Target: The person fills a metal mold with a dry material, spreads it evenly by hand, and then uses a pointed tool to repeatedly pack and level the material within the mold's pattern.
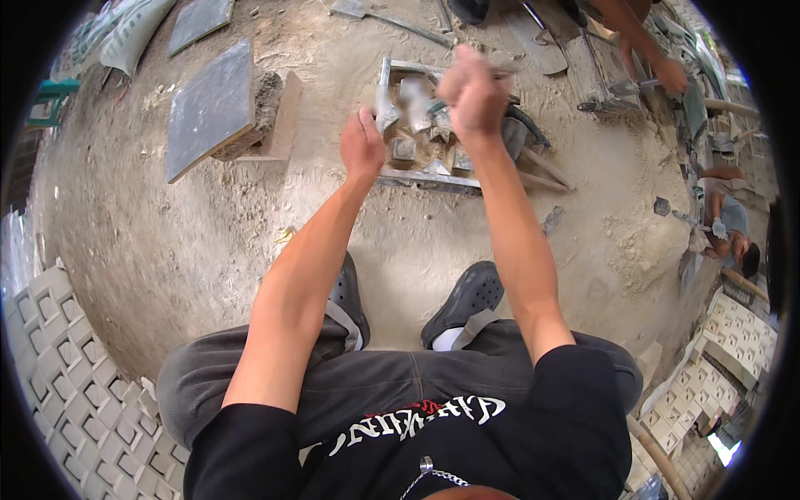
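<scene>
In front of my feet a rectangular metal mould frame (pixel 429 177) lies on the ground. Inside it are angular metal blocks (pixel 403 149) with pale sandy powder between them. My left hand (pixel 363 148) is at the frame's left side, its fingers closed against the rim. Raised over the frame's right part, my right hand (pixel 473 93) is clenched like a fist and smeared by motion. A blurred end sticks out by its knuckles; I cannot make out what it is. Under that hand the frame's right side is partly hidden, with dark tool-like pieces (pixel 529 125) beside it.
On the left a grey slab (pixel 212 108) leans on a sandy block. A flat trowel-like tool (pixel 533 42) lies beyond the frame. At the upper right another person's arm (pixel 637 37) reaches over a metal frame. Patterned pale tiles (pixel 62 333) are stacked lower left.
</scene>
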A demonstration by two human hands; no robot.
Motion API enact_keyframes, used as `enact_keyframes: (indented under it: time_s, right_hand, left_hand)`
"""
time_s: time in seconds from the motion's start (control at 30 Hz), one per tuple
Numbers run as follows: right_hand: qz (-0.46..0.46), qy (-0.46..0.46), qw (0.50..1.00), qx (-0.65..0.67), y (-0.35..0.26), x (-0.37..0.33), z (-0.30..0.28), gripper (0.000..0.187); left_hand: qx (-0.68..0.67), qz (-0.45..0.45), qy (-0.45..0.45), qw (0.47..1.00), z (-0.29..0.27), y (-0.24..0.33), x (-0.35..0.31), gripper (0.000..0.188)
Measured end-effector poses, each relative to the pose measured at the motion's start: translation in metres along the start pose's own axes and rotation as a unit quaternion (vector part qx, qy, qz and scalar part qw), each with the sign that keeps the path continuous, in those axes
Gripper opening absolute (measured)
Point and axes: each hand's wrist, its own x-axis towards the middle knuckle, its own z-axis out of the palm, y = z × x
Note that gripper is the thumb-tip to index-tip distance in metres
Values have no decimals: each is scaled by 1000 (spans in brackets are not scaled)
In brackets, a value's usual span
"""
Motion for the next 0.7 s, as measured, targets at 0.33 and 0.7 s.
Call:
enact_keyframes:
  time_s: [0.33,0.7]
  right_hand:
    - [-95,261,961,-8,53,-35,9,48]
    - [-54,279,958,26,46,-33,-3,48]
  left_hand:
    - [-18,-55,-6,998,1,0,-10,45]
    - [68,-35,-27,997,-8,5,-8,44]
